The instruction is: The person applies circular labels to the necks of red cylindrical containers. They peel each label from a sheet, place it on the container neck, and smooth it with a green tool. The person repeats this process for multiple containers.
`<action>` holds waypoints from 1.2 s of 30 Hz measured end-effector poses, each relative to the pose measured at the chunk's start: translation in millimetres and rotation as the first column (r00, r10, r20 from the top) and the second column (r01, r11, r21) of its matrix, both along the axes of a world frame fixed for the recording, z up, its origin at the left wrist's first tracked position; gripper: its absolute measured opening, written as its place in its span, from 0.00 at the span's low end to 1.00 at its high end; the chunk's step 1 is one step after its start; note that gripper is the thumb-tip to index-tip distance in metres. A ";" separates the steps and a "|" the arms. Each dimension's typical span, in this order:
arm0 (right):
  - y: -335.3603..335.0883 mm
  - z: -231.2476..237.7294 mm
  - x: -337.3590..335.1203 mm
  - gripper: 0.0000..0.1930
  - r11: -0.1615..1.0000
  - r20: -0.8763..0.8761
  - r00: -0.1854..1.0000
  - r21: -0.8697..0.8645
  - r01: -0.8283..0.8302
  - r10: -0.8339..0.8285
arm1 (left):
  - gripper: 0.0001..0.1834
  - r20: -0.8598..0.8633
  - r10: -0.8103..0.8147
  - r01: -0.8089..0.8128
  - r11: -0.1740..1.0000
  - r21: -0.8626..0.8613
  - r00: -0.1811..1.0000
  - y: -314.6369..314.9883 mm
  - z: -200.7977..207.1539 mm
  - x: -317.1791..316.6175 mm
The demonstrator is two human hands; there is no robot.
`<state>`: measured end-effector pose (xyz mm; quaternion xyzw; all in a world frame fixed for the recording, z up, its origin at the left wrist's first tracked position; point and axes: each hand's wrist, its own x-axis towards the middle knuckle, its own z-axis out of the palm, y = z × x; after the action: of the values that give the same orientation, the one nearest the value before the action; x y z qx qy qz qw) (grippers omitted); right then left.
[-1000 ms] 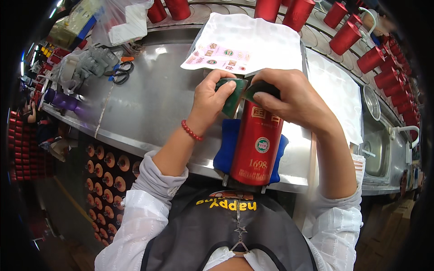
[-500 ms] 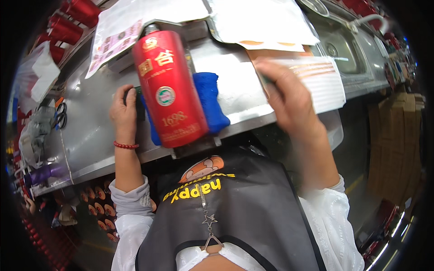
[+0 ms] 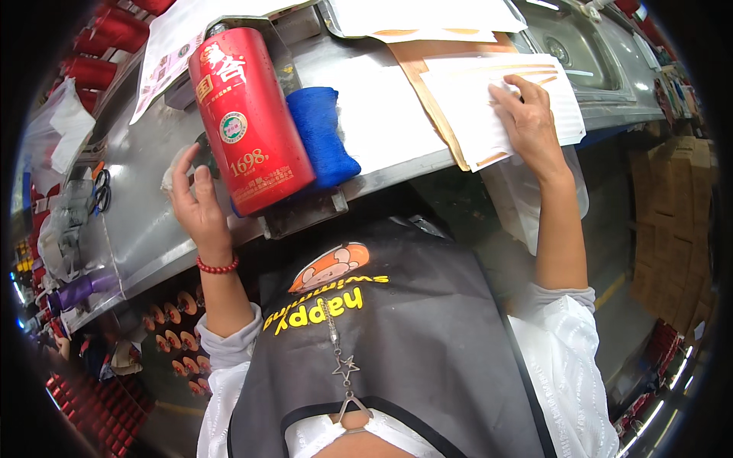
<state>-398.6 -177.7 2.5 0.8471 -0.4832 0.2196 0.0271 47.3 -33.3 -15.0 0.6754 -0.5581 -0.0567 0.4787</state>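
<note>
The red bottle point(image 3: 263, 137), upper left, is already marked; white sheets point(image 3: 462, 107), upper right, are left, touched by the right hand point(image 3: 528, 122) (its grip cannot be told). The left hand point(image 3: 200, 210) is spread loose.

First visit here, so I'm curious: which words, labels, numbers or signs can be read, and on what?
I don't copy wording, only place it.
Red bottle: large gold lettering and number, legible; round emblem's print too small.
Dark apron: yellow lettering, upside down, legible.
Pink-printed sheet: too small to read.
</note>
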 end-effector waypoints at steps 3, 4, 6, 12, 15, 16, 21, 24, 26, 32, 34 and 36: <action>-0.9 3.0 1.4 0.03 0.996 0.027 0.995 -0.005 -0.091 0.091 | 0.28 -0.009 -0.044 0.044 0.999 -0.020 0.999 19.3 6.1 -11.2; -0.7 4.8 0.8 0.02 0.992 0.044 0.991 -0.013 -0.126 0.126 | 0.28 0.064 -0.064 0.067 0.996 -0.054 0.996 22.4 4.3 -15.1; 3.7 7.6 6.2 0.01 0.991 0.057 0.989 -0.029 -0.133 0.134 | 0.28 0.170 -0.055 0.074 0.991 -0.108 0.984 27.8 9.8 -20.2; 46.4 87.4 96.4 0.07 0.920 0.169 0.912 0.059 -0.389 0.375 | 0.21 0.087 -0.283 0.294 0.943 -0.157 0.955 25.0 74.2 -36.9; 67.2 114.7 148.3 0.08 0.822 0.233 0.808 0.057 -0.567 0.542 | 0.23 0.087 -0.503 0.509 0.858 -0.073 0.860 11.7 103.6 -56.1; 71.2 119.5 163.7 0.09 0.790 0.242 0.774 0.046 -0.611 0.585 | 0.18 0.124 -0.536 0.545 0.837 -0.047 0.835 9.6 104.5 -57.8; 76.2 103.2 191.3 0.07 0.718 0.429 0.722 0.207 -0.664 0.543 | 0.09 0.045 -0.423 0.424 0.905 -0.017 0.905 23.5 86.9 -50.8; 75.0 77.8 196.3 0.09 0.730 0.473 0.742 0.258 -0.633 0.475 | 0.11 0.009 -0.288 0.288 0.957 -0.027 0.958 30.2 70.8 -46.9; 75.5 66.6 198.7 0.09 0.732 0.534 0.738 0.288 -0.617 0.412 | 0.11 -0.038 -0.228 0.231 0.967 0.108 0.973 36.1 71.0 -44.2; 75.9 64.7 201.5 0.10 0.725 0.582 0.739 0.338 -0.600 0.341 | 0.14 -0.188 -0.216 0.235 0.968 0.085 0.958 36.6 56.8 -40.2; 75.6 64.0 201.3 0.10 0.721 0.594 0.736 0.348 -0.599 0.325 | 0.15 -0.289 -0.223 0.255 0.964 0.076 0.931 36.8 55.3 -40.3; 76.4 63.8 201.1 0.10 0.712 0.622 0.731 0.375 -0.593 0.281 | 0.15 -0.394 -0.230 0.275 0.959 0.063 0.890 36.2 55.8 -40.0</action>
<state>-197.5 -101.2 66.3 0.8170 -0.2886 0.2919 -0.4051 7.3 3.0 40.8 0.5996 -0.5327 -0.2817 0.5266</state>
